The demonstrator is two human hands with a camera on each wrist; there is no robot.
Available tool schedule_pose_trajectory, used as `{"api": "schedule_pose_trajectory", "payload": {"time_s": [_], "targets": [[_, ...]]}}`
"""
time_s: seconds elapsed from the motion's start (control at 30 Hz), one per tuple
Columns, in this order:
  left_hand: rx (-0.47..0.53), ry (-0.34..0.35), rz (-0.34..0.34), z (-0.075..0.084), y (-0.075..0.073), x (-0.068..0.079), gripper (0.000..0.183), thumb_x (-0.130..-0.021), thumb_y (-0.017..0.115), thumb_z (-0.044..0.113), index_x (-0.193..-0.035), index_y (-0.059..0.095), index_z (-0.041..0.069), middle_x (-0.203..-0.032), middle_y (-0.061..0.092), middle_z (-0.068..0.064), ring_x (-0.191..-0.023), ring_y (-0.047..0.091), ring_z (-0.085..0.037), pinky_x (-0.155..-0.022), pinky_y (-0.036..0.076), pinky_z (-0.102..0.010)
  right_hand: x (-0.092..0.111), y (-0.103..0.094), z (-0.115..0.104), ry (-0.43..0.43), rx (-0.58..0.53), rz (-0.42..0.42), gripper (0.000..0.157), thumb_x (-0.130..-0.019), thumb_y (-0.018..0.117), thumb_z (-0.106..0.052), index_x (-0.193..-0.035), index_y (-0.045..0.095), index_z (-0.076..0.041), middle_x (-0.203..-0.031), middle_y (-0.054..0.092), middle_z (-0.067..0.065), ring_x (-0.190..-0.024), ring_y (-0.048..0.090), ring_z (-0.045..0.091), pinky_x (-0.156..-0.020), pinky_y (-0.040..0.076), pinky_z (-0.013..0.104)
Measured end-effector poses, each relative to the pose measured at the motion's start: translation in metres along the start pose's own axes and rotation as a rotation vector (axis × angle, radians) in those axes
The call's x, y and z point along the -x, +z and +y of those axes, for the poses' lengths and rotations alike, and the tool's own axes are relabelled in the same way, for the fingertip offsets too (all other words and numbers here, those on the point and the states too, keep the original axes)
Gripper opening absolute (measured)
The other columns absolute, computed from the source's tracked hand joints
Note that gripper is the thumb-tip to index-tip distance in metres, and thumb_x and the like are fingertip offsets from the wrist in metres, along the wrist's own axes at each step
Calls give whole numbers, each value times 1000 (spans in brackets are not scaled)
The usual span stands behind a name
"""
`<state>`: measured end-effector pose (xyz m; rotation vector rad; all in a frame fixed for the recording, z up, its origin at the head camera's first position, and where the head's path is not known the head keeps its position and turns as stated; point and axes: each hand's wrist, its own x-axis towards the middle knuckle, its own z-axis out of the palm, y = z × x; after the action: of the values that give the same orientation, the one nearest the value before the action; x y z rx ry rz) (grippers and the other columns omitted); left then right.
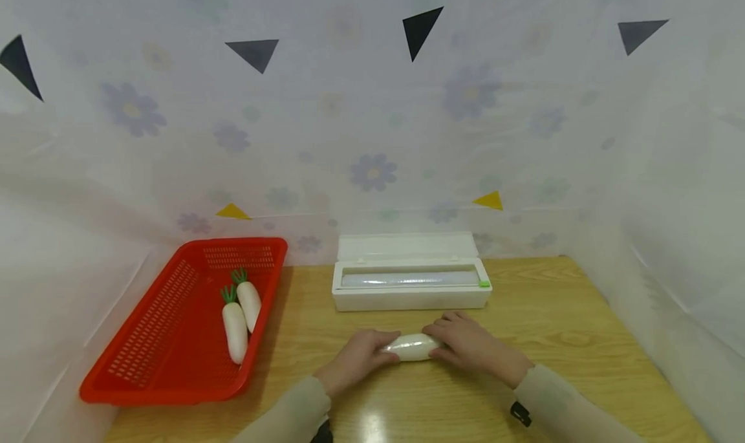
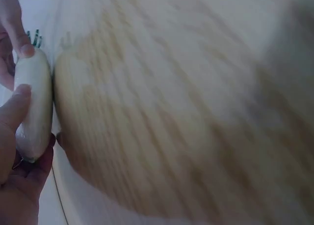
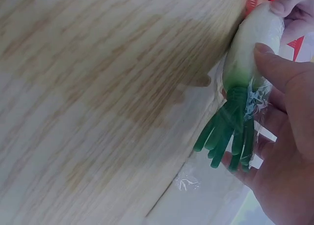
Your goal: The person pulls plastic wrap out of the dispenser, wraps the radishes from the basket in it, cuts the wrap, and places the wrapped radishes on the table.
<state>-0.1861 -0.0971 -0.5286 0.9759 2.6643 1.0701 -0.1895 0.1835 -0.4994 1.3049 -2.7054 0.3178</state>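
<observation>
A white radish [image 1: 412,347] lies sideways between my two hands, low over the table in front of the white box. Clear plastic film wraps it, shiny in the head view and loose around the green leaves [image 3: 235,122] in the right wrist view. My left hand [image 1: 357,360] grips the leafless end, its thumb along the white body [image 2: 37,107]. With thumb and fingers, my right hand [image 1: 468,347] holds the leafy end. In the head view the right hand hides the leaves.
Behind the hands stands an open white box [image 1: 410,299] with a roll of clear film [image 1: 410,279] inside and a green piece [image 1: 484,284] at its right end. On the left, a red basket [image 1: 169,394] holds two radishes [image 1: 235,333]. Patterned white sheeting [image 1: 372,119] surrounds the wooden table [image 1: 559,326].
</observation>
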Motion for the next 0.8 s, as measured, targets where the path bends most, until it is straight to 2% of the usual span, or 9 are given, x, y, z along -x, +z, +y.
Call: {"api": "schedule_pose_trajectory", "payload": {"time_s": [0.2,0.33,0.43,0.63,0.8], "targets": [[-61,62,-22,1,-4,5,52,-100,69,29,-143,61,0,-135,68,-11,-117,66,-22,-102,52,-37,0,2,3,22,8,-24,44,-100,69,-39,-130,69,-7,-115,74,2,-108,64,23,-97,50,51],[-78,81,-11,5,-5,8,53,-101,68,27,-143,58,-3,-125,67,-13,-110,65,-21,-98,54,-34,6,3,10,71,-22,-50,57,-101,66,-46,-139,64,-5,-125,71,6,-115,64,26,-102,49,52],[-106,90,-3,6,-5,10,54,-102,67,28,-143,58,-5,-121,68,-13,-108,66,-22,-96,55,-35,14,3,18,100,-47,-34,62,-98,69,-48,-140,62,-2,-129,70,8,-118,65,29,-102,49,53],[-133,65,12,-1,-13,16,55,-102,67,28,-143,57,-7,-124,69,-15,-112,67,-27,-101,53,-39,27,-7,34,88,24,0,59,-91,80,-42,-133,66,-2,-124,71,10,-112,66,30,-95,53,54],[-126,22,6,-9,-23,22,55,-102,67,28,-144,57,-5,-131,67,-17,-118,65,-31,-103,52,-45,34,-14,40,115,-12,-25,56,-92,79,-38,-132,66,0,-122,72,11,-111,66,33,-96,51,59]]}}
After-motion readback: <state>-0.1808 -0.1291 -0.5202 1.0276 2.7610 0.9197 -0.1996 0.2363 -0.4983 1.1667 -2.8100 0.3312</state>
